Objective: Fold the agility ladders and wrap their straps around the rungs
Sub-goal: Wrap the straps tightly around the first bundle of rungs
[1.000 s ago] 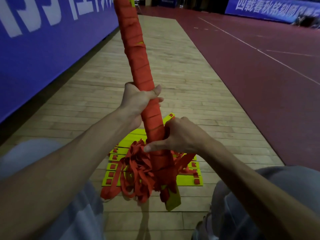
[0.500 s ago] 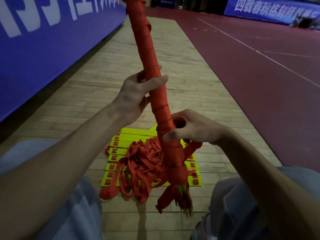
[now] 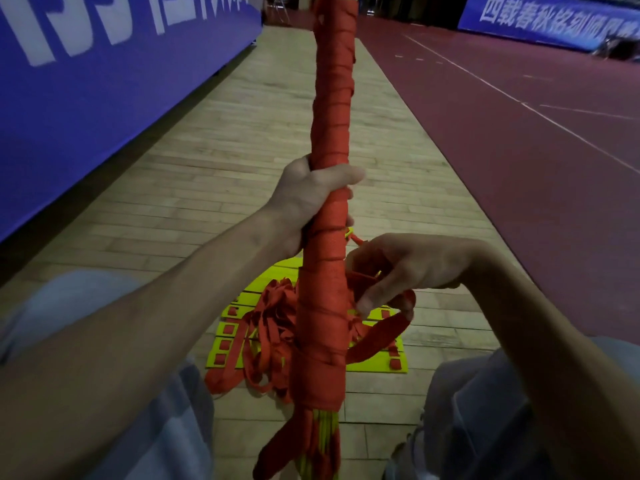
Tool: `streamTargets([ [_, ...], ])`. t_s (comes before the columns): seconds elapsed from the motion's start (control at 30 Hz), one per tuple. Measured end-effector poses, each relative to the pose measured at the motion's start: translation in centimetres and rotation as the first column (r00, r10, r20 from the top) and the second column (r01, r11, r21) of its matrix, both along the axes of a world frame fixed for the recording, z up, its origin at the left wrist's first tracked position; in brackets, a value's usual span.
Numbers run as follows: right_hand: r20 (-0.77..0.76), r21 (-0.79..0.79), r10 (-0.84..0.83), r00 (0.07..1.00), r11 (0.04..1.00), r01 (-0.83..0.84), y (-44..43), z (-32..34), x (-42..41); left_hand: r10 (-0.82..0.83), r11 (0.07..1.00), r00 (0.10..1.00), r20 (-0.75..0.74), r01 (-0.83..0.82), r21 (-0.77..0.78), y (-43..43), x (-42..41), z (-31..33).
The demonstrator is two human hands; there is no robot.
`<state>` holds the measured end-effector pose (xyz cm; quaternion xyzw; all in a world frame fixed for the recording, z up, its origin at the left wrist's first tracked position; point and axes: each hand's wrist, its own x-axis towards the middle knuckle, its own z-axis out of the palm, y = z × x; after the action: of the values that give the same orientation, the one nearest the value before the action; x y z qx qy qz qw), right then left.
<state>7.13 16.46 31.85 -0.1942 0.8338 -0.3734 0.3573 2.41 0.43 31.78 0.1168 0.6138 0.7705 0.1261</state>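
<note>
In the head view the wrapped ladder bundle [image 3: 329, 133] has swung upright; the left hand [image 3: 311, 199] now grips its middle fully and the right hand [image 3: 408, 268] pinches the loose strap tail [image 3: 377, 337] beside it, so only tucking seems left. A second ladder [image 3: 377, 363] lies on the wooden floor [image 3: 242, 133] below; the blue banner [image 3: 104, 98] hems the left, open floor ahead

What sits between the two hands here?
Head view: the wrapped bundle, gripped by the left hand; the right hand pinches a loose strap beside it.
</note>
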Motion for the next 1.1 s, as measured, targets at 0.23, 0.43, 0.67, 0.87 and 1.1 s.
streamTargets([
  [0.23,-0.193,0.144,-0.132,0.972,0.976,0.161,0.0,-0.8,-0.3,0.233,0.957,0.964,-0.127,-0.250,-0.144,-0.2,-2.6,-2.0],
  [0.43,-0.298,0.020,-0.299,0.907,0.948,0.319,-1.1,-0.8,-0.7,0.349,0.918,0.934,-0.072,-0.356,-0.176,-0.8,-3.7,-2.7],
  [0.67,-0.463,0.105,-0.262,0.847,0.933,0.346,-1.9,-1.4,-0.4,0.234,0.955,0.970,0.072,-0.215,-0.207,-0.7,-2.9,-1.8],
  [0.87,-0.403,-0.072,-0.261,0.877,0.964,0.254,-1.6,-0.5,0.0,0.141,0.982,0.976,0.168,-0.117,-0.149,-0.8,-1.5,-1.4],
  [1.1,-0.361,0.044,-0.174,0.916,0.978,0.203,-1.1,-0.7,0.2,0.008,1.000,0.985,0.175,-0.009,0.001,-0.1,-0.8,-1.5],
])
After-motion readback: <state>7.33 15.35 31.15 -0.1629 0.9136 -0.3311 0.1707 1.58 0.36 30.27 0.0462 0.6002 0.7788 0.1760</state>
